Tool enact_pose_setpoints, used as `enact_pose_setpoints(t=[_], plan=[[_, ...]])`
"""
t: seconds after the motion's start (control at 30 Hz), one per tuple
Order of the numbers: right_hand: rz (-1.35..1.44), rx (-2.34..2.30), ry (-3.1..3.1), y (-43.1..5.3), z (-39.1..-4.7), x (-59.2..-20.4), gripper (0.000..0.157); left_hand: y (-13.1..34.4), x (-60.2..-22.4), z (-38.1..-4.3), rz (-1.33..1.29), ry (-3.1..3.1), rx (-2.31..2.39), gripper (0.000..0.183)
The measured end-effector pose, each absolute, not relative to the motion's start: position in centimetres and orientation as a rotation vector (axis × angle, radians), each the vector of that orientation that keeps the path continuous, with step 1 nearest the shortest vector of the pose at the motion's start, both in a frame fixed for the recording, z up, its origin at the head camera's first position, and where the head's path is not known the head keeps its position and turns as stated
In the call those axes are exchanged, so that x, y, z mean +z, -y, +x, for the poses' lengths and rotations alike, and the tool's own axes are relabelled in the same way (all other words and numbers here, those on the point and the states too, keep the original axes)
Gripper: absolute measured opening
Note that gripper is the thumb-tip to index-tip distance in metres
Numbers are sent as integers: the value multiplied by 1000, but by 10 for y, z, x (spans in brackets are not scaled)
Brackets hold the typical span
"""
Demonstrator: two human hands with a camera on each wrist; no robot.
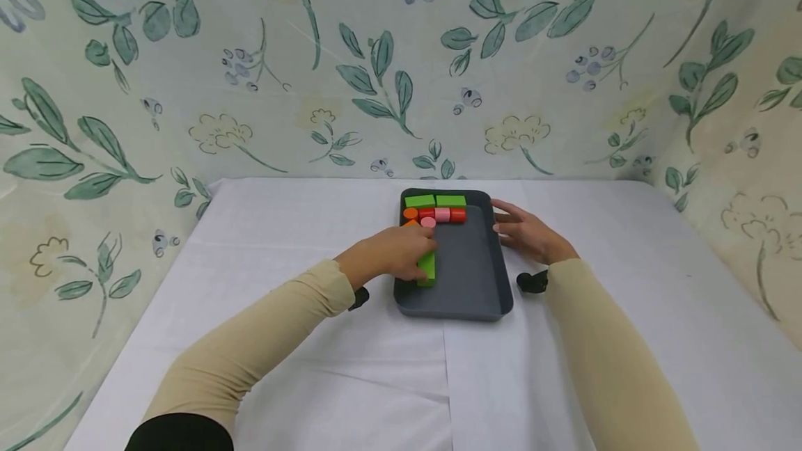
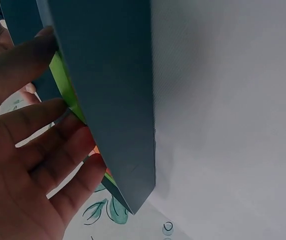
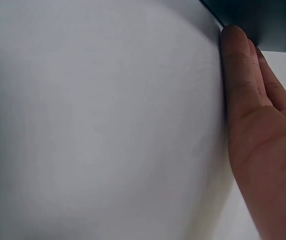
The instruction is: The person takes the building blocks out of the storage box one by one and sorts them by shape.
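A dark grey tray (image 1: 466,263) lies on the white-covered table. My left hand (image 1: 401,252) reaches over its left wall and holds a green block (image 1: 428,266) lying lengthwise along that side; in the left wrist view the thumb and index finger are at the green block (image 2: 64,85). Just beyond the fingers are a pink cylinder (image 1: 428,223) and a partly covered orange piece (image 1: 411,223). My right hand (image 1: 526,232) rests with extended fingers against the tray's right wall, near the far corner.
Two green blocks (image 1: 435,201) line the tray's far wall. In front of them runs a row with an orange cylinder (image 1: 410,214), red pieces (image 1: 459,215) and a pink one (image 1: 442,214). A floral cloth (image 1: 401,124) hangs behind the table.
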State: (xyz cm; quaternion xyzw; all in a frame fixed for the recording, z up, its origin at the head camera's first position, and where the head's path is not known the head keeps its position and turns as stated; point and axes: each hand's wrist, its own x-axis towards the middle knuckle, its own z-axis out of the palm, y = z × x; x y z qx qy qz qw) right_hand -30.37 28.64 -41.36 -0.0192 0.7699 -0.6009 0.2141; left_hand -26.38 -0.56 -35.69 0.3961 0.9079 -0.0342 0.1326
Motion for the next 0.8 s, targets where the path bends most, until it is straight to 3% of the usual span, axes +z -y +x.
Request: enact_pose_setpoints(t=[0.8], plan=[[-62,-1648,-2147,-287,-302,-413,73,3,-367,-264,1273,-2692,-141,61]])
